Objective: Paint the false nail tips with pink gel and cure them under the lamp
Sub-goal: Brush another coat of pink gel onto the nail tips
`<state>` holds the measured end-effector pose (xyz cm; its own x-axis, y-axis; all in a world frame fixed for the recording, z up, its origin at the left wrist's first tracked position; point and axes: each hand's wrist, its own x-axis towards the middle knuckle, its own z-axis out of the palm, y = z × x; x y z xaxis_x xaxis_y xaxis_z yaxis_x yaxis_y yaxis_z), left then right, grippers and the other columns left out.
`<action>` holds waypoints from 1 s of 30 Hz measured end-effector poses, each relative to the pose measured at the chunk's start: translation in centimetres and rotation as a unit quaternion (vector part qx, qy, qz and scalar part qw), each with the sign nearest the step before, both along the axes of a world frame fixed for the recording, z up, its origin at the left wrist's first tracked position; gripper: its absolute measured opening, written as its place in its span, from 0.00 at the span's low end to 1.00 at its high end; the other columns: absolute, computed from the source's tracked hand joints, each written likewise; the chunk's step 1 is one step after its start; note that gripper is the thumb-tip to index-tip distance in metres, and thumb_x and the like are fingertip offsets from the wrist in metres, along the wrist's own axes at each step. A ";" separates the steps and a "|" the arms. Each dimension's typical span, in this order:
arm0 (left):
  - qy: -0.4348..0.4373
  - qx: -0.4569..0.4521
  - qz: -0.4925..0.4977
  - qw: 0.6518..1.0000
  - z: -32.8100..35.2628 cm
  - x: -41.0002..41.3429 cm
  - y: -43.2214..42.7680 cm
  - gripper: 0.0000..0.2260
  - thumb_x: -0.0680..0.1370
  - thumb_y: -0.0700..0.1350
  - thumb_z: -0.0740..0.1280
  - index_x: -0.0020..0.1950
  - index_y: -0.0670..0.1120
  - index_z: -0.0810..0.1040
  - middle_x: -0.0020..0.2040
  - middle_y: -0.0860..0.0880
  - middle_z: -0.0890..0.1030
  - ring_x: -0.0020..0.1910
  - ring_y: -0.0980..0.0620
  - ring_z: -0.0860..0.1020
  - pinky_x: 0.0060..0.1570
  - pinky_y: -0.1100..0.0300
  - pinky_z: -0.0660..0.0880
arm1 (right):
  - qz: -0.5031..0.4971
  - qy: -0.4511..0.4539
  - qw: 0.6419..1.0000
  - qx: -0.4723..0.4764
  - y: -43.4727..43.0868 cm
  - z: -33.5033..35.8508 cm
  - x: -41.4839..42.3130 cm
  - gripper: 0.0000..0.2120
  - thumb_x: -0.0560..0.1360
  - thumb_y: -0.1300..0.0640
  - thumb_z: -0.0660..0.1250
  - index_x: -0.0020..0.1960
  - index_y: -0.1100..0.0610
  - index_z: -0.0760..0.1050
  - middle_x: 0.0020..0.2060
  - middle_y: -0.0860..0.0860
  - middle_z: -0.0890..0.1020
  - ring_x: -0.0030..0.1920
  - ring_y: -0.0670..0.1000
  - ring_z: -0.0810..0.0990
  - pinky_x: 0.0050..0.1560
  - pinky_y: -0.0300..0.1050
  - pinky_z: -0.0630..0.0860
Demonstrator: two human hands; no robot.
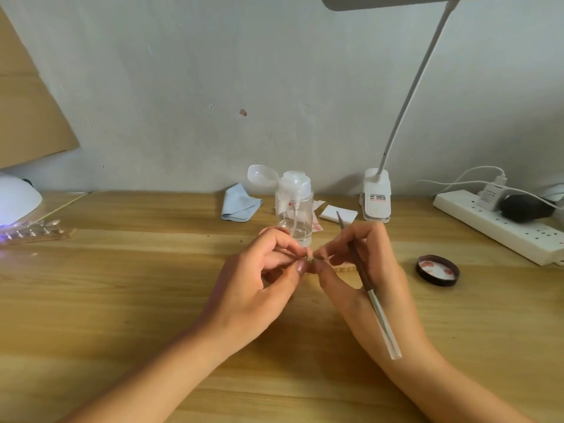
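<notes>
My left hand (262, 270) and my right hand (363, 261) meet above the middle of the wooden table, fingertips together around a small nail tip (309, 259) on a metal stand; both pinch it. A thin gel brush (369, 288) also lies in my right hand, bristle end pointing up, white handle reaching back over my wrist. The white curing lamp (16, 198) glows violet at the far left. A clear strip of nail tips (36, 232) lies in front of it. A dark jar lid (438, 270) with pink gel smears sits to the right.
A clear pump bottle (294, 206) with its cap flipped open stands just behind my hands. A blue cloth (239, 206) and white pads (337, 213) lie near the wall. A clip-on desk lamp (377, 195) and a power strip (500, 225) stand at the right.
</notes>
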<state>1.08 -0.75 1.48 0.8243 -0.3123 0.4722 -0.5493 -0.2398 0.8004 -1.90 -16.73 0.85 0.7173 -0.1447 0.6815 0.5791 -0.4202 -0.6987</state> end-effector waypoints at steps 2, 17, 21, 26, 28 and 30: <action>-0.013 0.068 0.068 0.995 -0.3 0.2 0.2 0.06 0.77 0.52 0.71 0.50 0.55 0.76 0.43 0.65 0.84 0.42 0.67 0.79 0.40 0.63 0.74 | 0.005 0.012 0.999 0.050 -1.0 0.8 0.3 0.18 0.71 0.66 0.74 0.49 0.53 0.67 0.41 0.49 0.81 0.43 0.51 0.80 0.44 0.47 0.77; -0.067 0.302 0.183 0.933 -1.5 1.2 -0.6 0.17 0.77 0.64 0.62 0.64 0.63 0.76 0.32 0.61 0.73 0.35 0.60 0.72 0.31 0.68 0.63 | -0.094 0.028 0.962 -0.254 -5.7 -0.7 3.1 0.18 0.71 0.68 0.73 0.54 0.63 0.67 0.43 0.48 0.78 0.50 0.53 0.77 0.52 0.53 0.77; -0.079 0.305 0.193 0.929 -1.7 0.8 -0.6 0.17 0.76 0.64 0.62 0.62 0.62 0.77 0.30 0.61 0.72 0.35 0.59 0.74 0.32 0.62 0.64 | -0.108 0.022 0.948 -0.299 -5.6 -0.9 3.1 0.18 0.71 0.67 0.71 0.55 0.60 0.66 0.44 0.45 0.78 0.52 0.52 0.75 0.48 0.52 0.77; -0.083 0.301 0.186 0.932 -1.7 0.7 -0.7 0.16 0.76 0.63 0.62 0.62 0.62 0.77 0.30 0.60 0.72 0.32 0.60 0.71 0.30 0.69 0.61 | -0.112 0.046 0.946 -0.301 -5.7 -1.0 3.1 0.18 0.73 0.67 0.69 0.56 0.57 0.65 0.46 0.42 0.76 0.56 0.51 0.74 0.49 0.53 0.78; -0.080 0.300 0.182 0.933 -1.7 0.7 -0.6 0.16 0.76 0.63 0.62 0.62 0.62 0.76 0.30 0.60 0.73 0.32 0.60 0.71 0.31 0.68 0.63 | -0.102 0.070 0.950 -0.287 -5.7 -1.1 3.2 0.19 0.72 0.70 0.67 0.57 0.56 0.64 0.46 0.42 0.75 0.57 0.51 0.75 0.49 0.53 0.78; -0.078 0.300 0.180 0.934 -1.7 0.6 -0.6 0.16 0.76 0.62 0.62 0.62 0.61 0.76 0.29 0.59 0.73 0.32 0.60 0.72 0.31 0.68 0.64 | -0.095 0.083 0.956 -0.266 -5.8 -1.1 3.4 0.21 0.71 0.73 0.66 0.57 0.56 0.63 0.47 0.42 0.74 0.56 0.53 0.77 0.48 0.54 0.79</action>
<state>1.69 -1.31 -0.22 0.8621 -0.2759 0.4250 -0.4465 -0.8103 0.3797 1.47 -22.48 -0.26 0.8175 0.0533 0.5735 0.3571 -0.8281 -0.4321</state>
